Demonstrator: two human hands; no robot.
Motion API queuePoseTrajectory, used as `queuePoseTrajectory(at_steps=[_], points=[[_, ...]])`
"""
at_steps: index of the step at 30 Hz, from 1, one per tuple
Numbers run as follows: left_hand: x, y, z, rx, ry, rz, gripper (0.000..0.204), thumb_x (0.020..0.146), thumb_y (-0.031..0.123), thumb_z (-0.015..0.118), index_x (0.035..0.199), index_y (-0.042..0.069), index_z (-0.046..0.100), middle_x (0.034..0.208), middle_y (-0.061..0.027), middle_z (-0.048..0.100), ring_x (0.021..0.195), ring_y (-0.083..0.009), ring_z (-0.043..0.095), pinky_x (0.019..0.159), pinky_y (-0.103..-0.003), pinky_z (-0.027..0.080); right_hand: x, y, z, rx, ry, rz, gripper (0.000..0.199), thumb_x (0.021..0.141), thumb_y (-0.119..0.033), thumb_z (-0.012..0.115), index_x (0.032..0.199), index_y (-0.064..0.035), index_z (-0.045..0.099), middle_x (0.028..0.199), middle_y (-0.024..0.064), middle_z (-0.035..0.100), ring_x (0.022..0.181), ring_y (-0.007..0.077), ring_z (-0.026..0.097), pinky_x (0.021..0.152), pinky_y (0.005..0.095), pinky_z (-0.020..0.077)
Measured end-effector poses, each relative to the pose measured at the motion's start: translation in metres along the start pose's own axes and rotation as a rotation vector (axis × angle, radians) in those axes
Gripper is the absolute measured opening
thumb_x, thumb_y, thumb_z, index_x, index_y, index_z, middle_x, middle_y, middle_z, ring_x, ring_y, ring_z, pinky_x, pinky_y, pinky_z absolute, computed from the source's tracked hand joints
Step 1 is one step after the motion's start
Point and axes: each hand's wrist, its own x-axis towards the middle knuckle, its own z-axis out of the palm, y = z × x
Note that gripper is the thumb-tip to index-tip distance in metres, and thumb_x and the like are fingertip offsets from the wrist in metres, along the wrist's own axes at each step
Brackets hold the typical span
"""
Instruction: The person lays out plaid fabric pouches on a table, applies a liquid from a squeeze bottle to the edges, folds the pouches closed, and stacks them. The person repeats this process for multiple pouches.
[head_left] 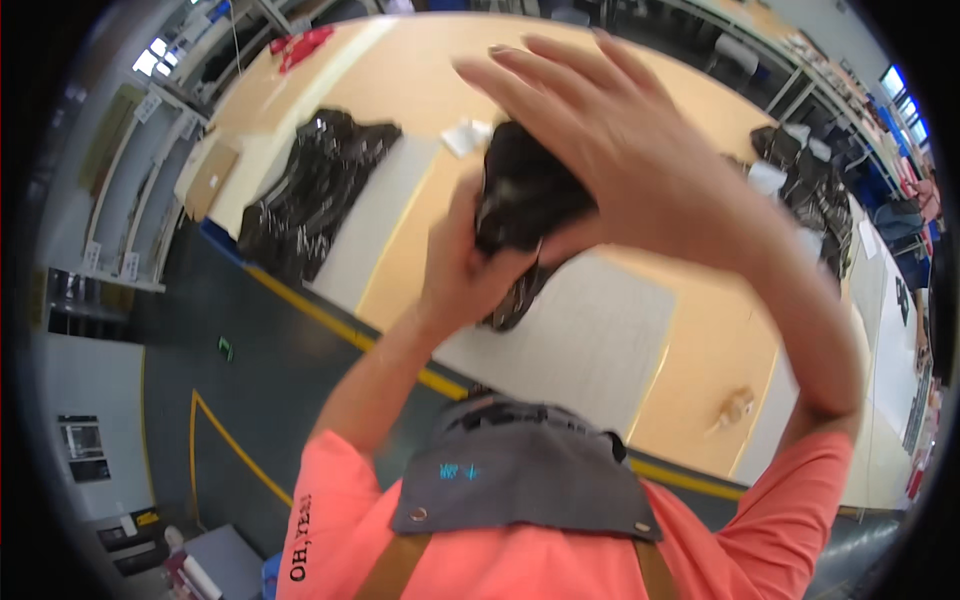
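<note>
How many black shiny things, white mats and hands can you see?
Black shiny bundles: 3 (held, left pile, right pile)
White mats: 2 (middle, left)
Hands: 2 (left hand, right hand)
Total: 7

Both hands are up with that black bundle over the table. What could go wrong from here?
1. The left hand pinches the black bundle from below while the right hand lies flat on top; a loose tail hangs down, so it might slip out.
2. The bundle is held high above the table, so a drop could land on the white mat or go over the edge.
3. The right hand hides much of the bundle, so the grip is hard to check.
</note>
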Motion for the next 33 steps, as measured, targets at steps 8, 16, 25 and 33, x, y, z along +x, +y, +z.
queuePoseTrajectory(at_steps=[8,16,25,33], points=[[0.016,0.012,0.025,-0.156,0.094,0.147,0.053,0.082,-0.004,0.068,0.124,0.003,0.035,0.115,-0.0115,0.052,0.106,-0.0157,0.053,0.089,-0.029,0.046,-0.002,-0.056,-0.039,-0.065,-0.254,0.304,0.025,0.075,-0.017,0.073,0.091,-0.0015,0.061,0.088,0.0151,0.066,0.088,0.0296,0.064,0.079,0.0408,0.049],[-0.029,-0.006,-0.046,-0.163,0.083,-0.235,0.097,0.072,0.027,0.083,0.146,0.01,0.024,0.146,-0.0124,0.033,0.139,-0.0271,0.03,0.111,-0.05,0.026,-0.056,-0.06,-0.056,-0.1,-0.187,0.206,0.028,0.074,-0.016,0.074,0.094,-0.0005,0.061,0.091,0.0157,0.066,0.087,0.0292,0.064,0.078,0.039,0.0497],[-0.174,-0.103,-0.015,0.233,0.123,-0.387,0.129,0.059,0.029,0.09,0.151,0.006,0.003,0.155,-0.0195,0.014,0.144,-0.0323,0.015,0.114,-0.049,0.018,-0.13,-0.061,-0.096,-0.206,-0.056,0.312,0.031,0.073,-0.014,0.075,0.097,0.0005,0.061,0.095,0.0164,0.066,0.087,0.0287,0.064,0.076,0.037,0.0505],[-0.134,-0.125,-0.002,0.518,0.416,-0.184,0.124,0.061,0.039,0.086,0.149,0.004,0.008,0.153,-0.0279,0.007,0.141,-0.0485,0.007,0.111,-0.06,0.012,-0.145,-0.035,-0.141,-0.276,0.169,0.247,0.035,0.072,-0.013,0.076,0.1,0.0015,0.062,0.098,0.017,0.066,0.086,0.0282,0.064,0.075,0.0352,0.0512]])
